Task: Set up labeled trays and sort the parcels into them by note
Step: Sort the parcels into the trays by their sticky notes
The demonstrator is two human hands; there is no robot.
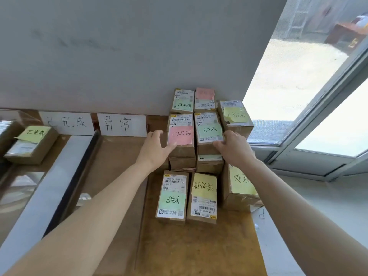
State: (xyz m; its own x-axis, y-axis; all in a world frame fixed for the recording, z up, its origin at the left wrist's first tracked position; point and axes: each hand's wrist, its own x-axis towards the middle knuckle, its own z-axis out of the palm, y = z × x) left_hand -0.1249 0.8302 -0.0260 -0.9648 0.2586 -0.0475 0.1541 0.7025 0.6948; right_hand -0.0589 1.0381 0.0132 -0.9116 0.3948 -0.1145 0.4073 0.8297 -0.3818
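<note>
Grey wall backs a brown tabletop. At nine o'clock the left tray (65,168), marked by its 已完成 label (67,122), holds one sorted parcel (31,148) with a yellow note. The 异常 label (121,124) stands just right of it.

The left hand (154,148) grips the pink-note parcel (181,135) atop the stack at one o'clock, fingers curled round its left side, thumb at its near edge. The right hand (233,148) grips the adjoining green-note parcel (209,129), fingers curled over its near edge. Both notes read 已完成, so both appear bound for the left tray. A window (298,76) fills three o'clock.
</note>
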